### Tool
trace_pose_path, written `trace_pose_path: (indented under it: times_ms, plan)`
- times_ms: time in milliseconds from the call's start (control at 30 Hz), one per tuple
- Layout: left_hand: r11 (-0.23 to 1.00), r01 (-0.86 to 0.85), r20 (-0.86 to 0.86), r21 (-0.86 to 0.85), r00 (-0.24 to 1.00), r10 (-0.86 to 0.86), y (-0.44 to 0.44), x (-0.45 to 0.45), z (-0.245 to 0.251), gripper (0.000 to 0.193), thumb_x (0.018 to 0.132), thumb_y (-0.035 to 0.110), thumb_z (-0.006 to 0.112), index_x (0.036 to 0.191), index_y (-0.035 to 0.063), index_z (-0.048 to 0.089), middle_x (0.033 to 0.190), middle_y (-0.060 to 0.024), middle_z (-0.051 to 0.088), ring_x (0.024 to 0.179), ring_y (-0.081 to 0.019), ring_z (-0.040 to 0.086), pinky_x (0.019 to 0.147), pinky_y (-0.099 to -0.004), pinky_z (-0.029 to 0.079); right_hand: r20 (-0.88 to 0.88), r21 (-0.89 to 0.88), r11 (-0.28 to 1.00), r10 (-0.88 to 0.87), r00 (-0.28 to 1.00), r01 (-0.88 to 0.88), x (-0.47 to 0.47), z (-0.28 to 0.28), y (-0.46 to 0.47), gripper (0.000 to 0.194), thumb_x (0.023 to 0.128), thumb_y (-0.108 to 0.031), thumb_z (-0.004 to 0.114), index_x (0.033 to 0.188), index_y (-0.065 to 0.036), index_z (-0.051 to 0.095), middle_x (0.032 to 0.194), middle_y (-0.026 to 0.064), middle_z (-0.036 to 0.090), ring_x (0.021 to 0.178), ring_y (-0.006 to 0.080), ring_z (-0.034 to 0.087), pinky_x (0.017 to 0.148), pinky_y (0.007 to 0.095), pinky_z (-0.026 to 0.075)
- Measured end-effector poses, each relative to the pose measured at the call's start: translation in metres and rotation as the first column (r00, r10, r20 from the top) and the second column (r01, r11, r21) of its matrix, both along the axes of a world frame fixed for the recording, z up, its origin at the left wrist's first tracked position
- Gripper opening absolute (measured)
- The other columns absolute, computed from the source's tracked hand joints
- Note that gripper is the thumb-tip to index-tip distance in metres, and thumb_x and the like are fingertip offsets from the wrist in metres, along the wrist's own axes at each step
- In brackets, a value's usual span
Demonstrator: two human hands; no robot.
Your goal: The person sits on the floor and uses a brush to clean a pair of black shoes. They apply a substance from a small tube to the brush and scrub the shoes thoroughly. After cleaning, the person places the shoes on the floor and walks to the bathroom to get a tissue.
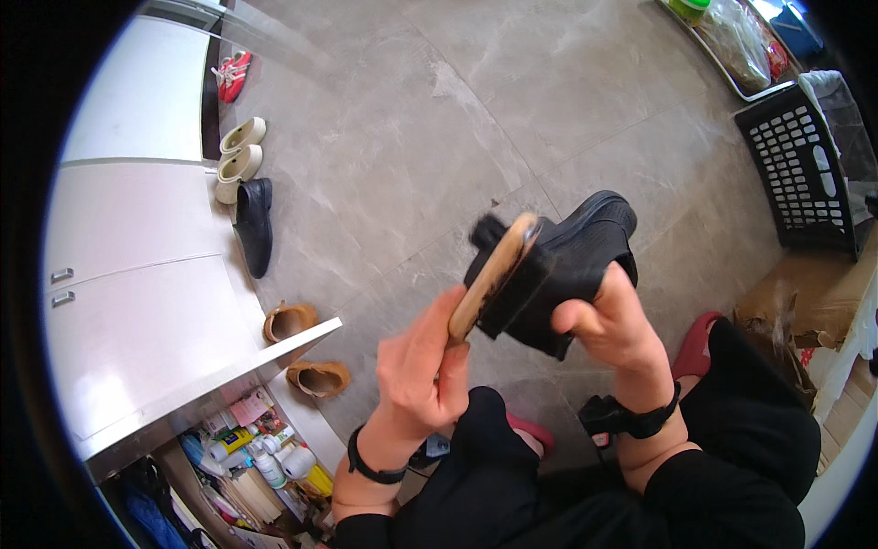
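Note:
My left hand (422, 374) grips the wooden handle of a shoe brush (495, 274) with dark bristles. The bristles lie against the side of a black leather shoe (583, 264), and the contact edge is partly blurred. My right hand (614, 322) holds that shoe by its opening, thumb outside and the other fingers hidden by the shoe. Over the tiled floor, in front of my knees, the shoe is held tilted with one end pointing up and right.
Along the white cabinet (137, 274) stand a black shoe (254, 226), cream clogs (240, 161), red sneakers (234, 77) and brown shoes (319, 379). An open drawer (254, 473) holds bottles and boxes. A black plastic basket (799, 171) and a cardboard box (789, 295) stand right.

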State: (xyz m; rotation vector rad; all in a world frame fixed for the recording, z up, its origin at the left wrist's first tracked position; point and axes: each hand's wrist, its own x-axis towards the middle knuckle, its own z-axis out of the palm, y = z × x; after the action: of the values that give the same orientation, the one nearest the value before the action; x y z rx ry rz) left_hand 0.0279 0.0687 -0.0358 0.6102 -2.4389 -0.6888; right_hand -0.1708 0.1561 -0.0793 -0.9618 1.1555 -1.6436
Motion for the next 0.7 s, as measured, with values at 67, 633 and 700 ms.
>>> trace_pose_path:
  times_ms: [67, 633, 700]
  plan:
    - [0.999, -0.028, -0.053, -0.029, 0.998, 0.026, 0.002, 0.001, 0.001, 0.037, 0.082, -0.006, 0.059, 0.119, -0.0123, 0.061, 0.094, -0.0236, 0.07, 0.069, -0.033, 0.071, 0.062, -0.0339, 0.056, 0.079, -0.005, 1.0, -0.023, 0.997, 0.023, -0.006, -0.002, 0.002, 0.037, 0.086, -0.03, 0.075, 0.096, 0.004, 0.066, 0.087, 0.0094, 0.066, 0.079, 0.0232, 0.059, 0.075, 0.0329, 0.05]
    - [0.618, 0.087, -0.243, 0.781, 0.955, 0.172, 0.008, 0.028, -0.003, 0.048, 0.099, 0.009, 0.046, 0.142, -0.003, 0.028, 0.083, -0.0197, 0.067, 0.053, -0.0113, 0.055, 0.052, -0.0231, 0.046, 0.145, -0.099, 0.992, -0.069, 0.987, 0.084, 0.004, -0.006, 0.001, 0.048, 0.097, -0.044, 0.061, 0.089, 0.003, 0.062, 0.077, -0.0005, 0.059, 0.07, 0.0118, 0.053, 0.065, 0.0256, 0.044]
    - [0.572, 0.13, -0.291, 0.81, 0.936, 0.199, 0.011, 0.03, -0.003, 0.047, 0.098, 0.01, 0.046, 0.141, -0.0038, 0.029, 0.084, -0.0212, 0.067, 0.054, -0.0118, 0.056, 0.052, -0.0235, 0.046, 0.198, -0.094, 0.992, -0.064, 0.978, 0.084, 0.008, -0.004, 0.0, 0.048, 0.098, -0.044, 0.059, 0.089, 0.003, 0.062, 0.077, -0.001, 0.059, 0.07, 0.0107, 0.052, 0.064, 0.0248, 0.043]
